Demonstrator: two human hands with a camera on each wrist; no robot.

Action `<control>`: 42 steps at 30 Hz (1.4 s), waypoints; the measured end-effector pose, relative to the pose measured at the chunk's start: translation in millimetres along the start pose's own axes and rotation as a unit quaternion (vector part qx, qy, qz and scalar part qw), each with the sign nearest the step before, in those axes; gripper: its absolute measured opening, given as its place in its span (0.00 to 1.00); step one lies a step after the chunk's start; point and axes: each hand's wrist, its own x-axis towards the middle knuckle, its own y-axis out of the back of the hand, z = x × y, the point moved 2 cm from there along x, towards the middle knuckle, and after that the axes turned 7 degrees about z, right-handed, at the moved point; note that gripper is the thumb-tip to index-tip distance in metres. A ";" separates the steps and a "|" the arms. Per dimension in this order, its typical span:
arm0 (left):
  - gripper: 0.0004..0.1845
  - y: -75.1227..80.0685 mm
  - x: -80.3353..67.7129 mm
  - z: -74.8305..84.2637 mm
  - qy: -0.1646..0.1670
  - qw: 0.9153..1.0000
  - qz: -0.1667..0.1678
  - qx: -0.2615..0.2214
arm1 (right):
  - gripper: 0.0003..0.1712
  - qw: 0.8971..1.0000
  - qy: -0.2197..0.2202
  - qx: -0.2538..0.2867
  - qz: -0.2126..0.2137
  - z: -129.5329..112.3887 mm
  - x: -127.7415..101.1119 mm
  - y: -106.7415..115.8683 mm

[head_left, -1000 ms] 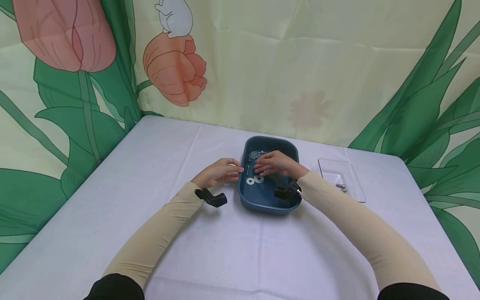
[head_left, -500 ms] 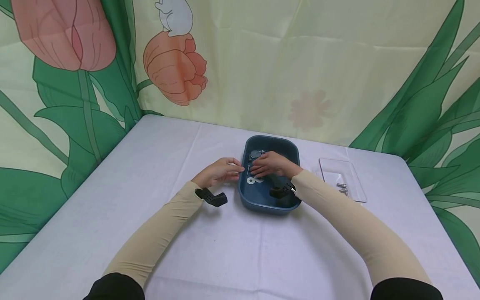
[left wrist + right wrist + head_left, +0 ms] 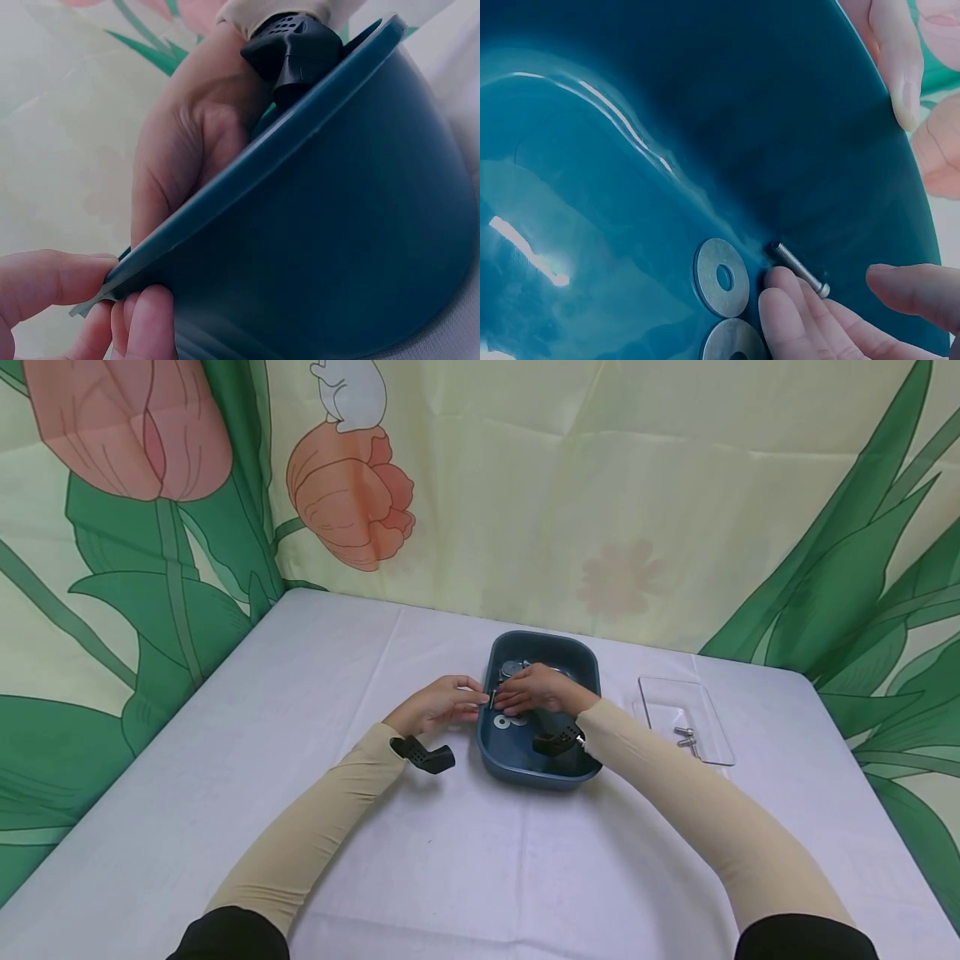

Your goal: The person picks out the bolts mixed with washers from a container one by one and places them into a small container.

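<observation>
Screw [image 3: 800,269]: a small silver machine screw on the floor of the blue tray [image 3: 525,772], against its left wall.
Right hand [image 3: 534,690]: fingertips touch the screw, thumb apart, nothing yet gripped.
Left hand [image 3: 438,704]: pinches the tray's left rim.
Washers [image 3: 721,277]: two, just beside the screw.
Risk: the screw may roll along the curved wall and slip from the fingertips, or a washer may be nudged.

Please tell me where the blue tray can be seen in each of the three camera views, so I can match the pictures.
Head: the blue tray sits at table centre, between both hands.
Left wrist: its outer wall fills the right and lower picture, rim running diagonally.
Right wrist: its glossy inside fills nearly the whole picture, with washers and a bolt.
Shared landmark: the tray's left rim, touched by the left hand, seen in all three views.
</observation>
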 end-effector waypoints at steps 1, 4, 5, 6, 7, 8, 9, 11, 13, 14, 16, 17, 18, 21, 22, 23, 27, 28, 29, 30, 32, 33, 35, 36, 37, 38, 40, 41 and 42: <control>0.12 0.0 0.0 0.1 -0.001 1.000 0.000 0.000 | 0.21 1.000 -0.002 0.004 0.001 -0.1 0.0 -0.2; 0.11 -0.2 -0.1 0.0 -0.002 1.000 -0.003 -0.003 | 0.21 1.000 -0.007 0.012 0.004 0.0 0.2 -0.8; 0.11 0.0 0.0 -0.1 -0.003 1.000 -0.003 -0.004 | 0.21 1.000 -0.008 0.015 0.005 0.0 0.2 -1.1; 0.11 0.0 0.1 -0.2 -0.003 1.000 -0.004 -0.006 | 0.21 1.000 -0.008 0.018 0.005 0.0 0.1 -1.3; 0.11 0.0 0.2 -0.3 -0.004 1.000 -0.005 -0.007 | 0.21 1.000 -0.008 0.021 0.006 -0.1 0.1 -1.6; 0.11 0.0 0.1 -0.4 -0.004 1.000 -0.005 -0.007 | 0.21 1.000 -0.008 0.024 0.008 -0.2 0.0 -1.8; 0.11 0.0 0.2 -0.4 -0.005 1.000 -0.006 -0.007 | 0.21 1.000 -0.008 0.028 0.010 -0.4 -0.1 -2.0; 0.11 0.0 0.0 -0.5 -0.008 1.000 -0.008 -0.006 | 0.20 0.999 -0.008 0.037 0.015 -1.0 -0.4 -2.0; 0.10 0.2 -0.4 -0.4 -0.010 1.000 -0.010 -0.007 | 0.20 0.999 -0.008 0.047 0.022 -1.3 -0.5 -2.2; 0.10 0.4 -0.4 -0.5 -0.011 1.000 -0.010 -0.007 | 0.20 0.998 -0.008 0.051 0.026 -1.4 -0.6 -2.3; 0.10 0.5 -0.5 -0.5 -0.012 1.000 -0.011 -0.009 | 0.20 0.998 -0.005 0.058 0.035 -1.3 -0.4 -2.8; 0.10 0.6 -0.4 -0.6 -0.012 1.000 -0.011 -0.010 | 0.20 0.997 -0.003 0.060 0.040 -1.1 -0.2 -3.2; 0.10 0.8 -0.3 -0.6 -0.012 1.000 -0.010 -0.010 | 0.20 0.997 -0.001 0.060 0.044 -0.7 0.3 -3.6; 0.11 0.7 -0.1 -0.8 -0.012 1.000 -0.012 -0.011 | 0.19 0.997 0.004 0.056 0.055 0.9 2.3 -5.1; 0.11 0.8 0.0 -0.9 -0.012 1.000 -0.012 -0.012 | 0.19 0.997 0.004 0.056 0.059 1.6 3.1 -5.6; 0.11 0.8 0.2 -1.1 -0.012 1.000 -0.013 -0.013 | 0.19 0.997 0.006 0.054 0.061 2.2 4.0 -6.1; 0.11 0.9 0.6 -1.5 -0.012 1.000 -0.015 -0.017 | 0.19 0.996 0.006 0.055 0.070 3.7 5.8 -7.4; 0.11 1.1 0.7 -1.6 -0.012 1.000 -0.014 -0.016 | 0.19 0.996 0.006 0.054 0.071 3.8 5.9 -7.6; 0.11 1.1 0.6 -1.6 -0.011 1.000 -0.014 -0.017 | 0.19 0.996 0.007 0.053 0.073 3.8 5.9 -7.7; 0.11 1.3 0.5 -1.6 -0.011 1.000 -0.014 -0.016 | 0.19 0.996 0.008 0.052 0.074 3.8 6.0 -7.8; 0.11 1.4 0.6 -1.6 -0.010 1.000 -0.015 -0.016 | 0.18 0.996 0.009 0.050 0.075 3.9 6.3 -7.9; 0.11 1.5 0.5 -1.6 -0.009 1.000 -0.015 -0.016 | 0.18 0.996 0.010 0.050 0.075 3.9 6.5 -7.9; 0.12 1.6 0.2 -1.4 -0.009 1.000 -0.016 -0.014 | 0.18 0.996 0.013 0.051 0.075 4.0 6.5 -7.9; 0.12 1.7 0.2 -1.5 -0.009 1.000 -0.016 -0.013 | 0.18 0.996 0.014 0.052 0.076 4.0 6.7 -7.9; 0.12 1.6 0.1 -1.5 -0.009 1.000 -0.017 -0.014 | 0.18 0.996 0.015 0.052 0.076 4.1 6.7 -7.8; 0.12 1.6 0.0 -1.5 -0.010 1.000 -0.016 -0.013 | 0.17 0.996 0.016 0.050 0.077 4.0 6.5 -7.8; 0.11 1.5 0.2 -1.6 -0.011 1.000 -0.014 -0.012 | 0.17 0.995 0.017 0.049 0.080 3.5 5.7 -7.9; 0.11 1.5 0.5 -1.8 -0.012 1.000 -0.013 -0.012 | 0.17 0.995 0.018 0.047 0.081 3.1 5.4 -7.8; 0.10 1.4 0.7 -1.9 -0.013 1.000 -0.012 -0.013 | 0.17 0.995 0.019 0.046 0.082 2.8 4.9 -7.7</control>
